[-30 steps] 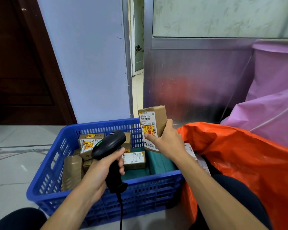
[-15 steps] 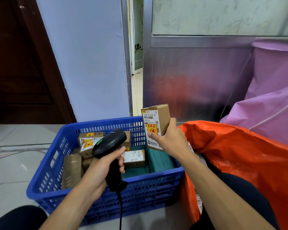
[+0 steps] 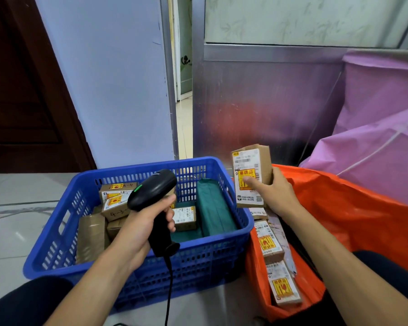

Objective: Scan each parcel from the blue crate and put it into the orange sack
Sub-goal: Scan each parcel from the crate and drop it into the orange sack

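The right hand [image 3: 276, 194] holds a brown parcel [image 3: 247, 175] upright at centre right of the frame, over the seam where the blue crate [image 3: 198, 262] meets the orange sack [image 3: 351, 208]. Its thumb presses flat on the label. The other fingers are curled round the back of the box and are mostly hidden. The label's print is smeared and unreadable apart from a yellow warning patch.

The left hand [image 3: 141, 222], at lower centre, has its fingers wrapped round the handle of a black scanner [image 3: 154, 196] with a green light on its head. The hand and scanner cover part of the crate's contents. The scanner's cable [image 3: 169, 290] drops out of the bottom edge of the frame.

Inside the crate, brown boxes [image 3: 113, 196] are heaped at the left, partly hiding one another, so their number cannot be told. A green packet [image 3: 212, 208] leans along the right wall, with bare crate bottom beside it.

Labelled parcels [image 3: 269, 243] lie stacked in the sack's mouth, just right of the crate. The right forearm crosses the opening and hides how deep it goes. Both forearms are cut off at the bottom edge of the frame.

A purple sack [image 3: 382, 114] rises at the upper right, close behind the orange one. Tiled floor [image 3: 10, 231] lies open at the left of the crate.
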`<state>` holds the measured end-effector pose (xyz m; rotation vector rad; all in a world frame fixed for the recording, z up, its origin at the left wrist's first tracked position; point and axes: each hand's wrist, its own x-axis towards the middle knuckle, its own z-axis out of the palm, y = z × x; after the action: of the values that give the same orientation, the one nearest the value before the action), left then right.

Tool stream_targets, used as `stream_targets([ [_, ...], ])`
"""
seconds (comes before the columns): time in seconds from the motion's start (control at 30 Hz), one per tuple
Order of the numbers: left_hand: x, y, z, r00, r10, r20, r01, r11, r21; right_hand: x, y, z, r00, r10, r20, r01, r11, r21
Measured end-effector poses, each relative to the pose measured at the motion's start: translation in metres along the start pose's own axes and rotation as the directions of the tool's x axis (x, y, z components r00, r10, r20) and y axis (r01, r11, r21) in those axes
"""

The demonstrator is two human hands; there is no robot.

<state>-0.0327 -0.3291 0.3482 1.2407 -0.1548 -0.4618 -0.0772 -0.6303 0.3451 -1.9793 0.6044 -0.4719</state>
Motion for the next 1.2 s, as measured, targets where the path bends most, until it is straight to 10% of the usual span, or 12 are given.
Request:
stream_targets([
  [0.53, 0.026, -0.038, 0.061, 0.996, -0.079, 0.046, 0.072, 0.988, 0.14, 0.001, 0.062, -0.087, 0.949, 0.316, 0.01, -0.308, 0.917, 0.255],
  [1.2, 0.117, -0.129, 0.094, 0.948, -0.318, -0.012, 0.312, 0.921, 0.232, 0.064, 0.29, -0.048, 0.692, 0.704, -0.161, -0.605, 0.687, 0.403],
])
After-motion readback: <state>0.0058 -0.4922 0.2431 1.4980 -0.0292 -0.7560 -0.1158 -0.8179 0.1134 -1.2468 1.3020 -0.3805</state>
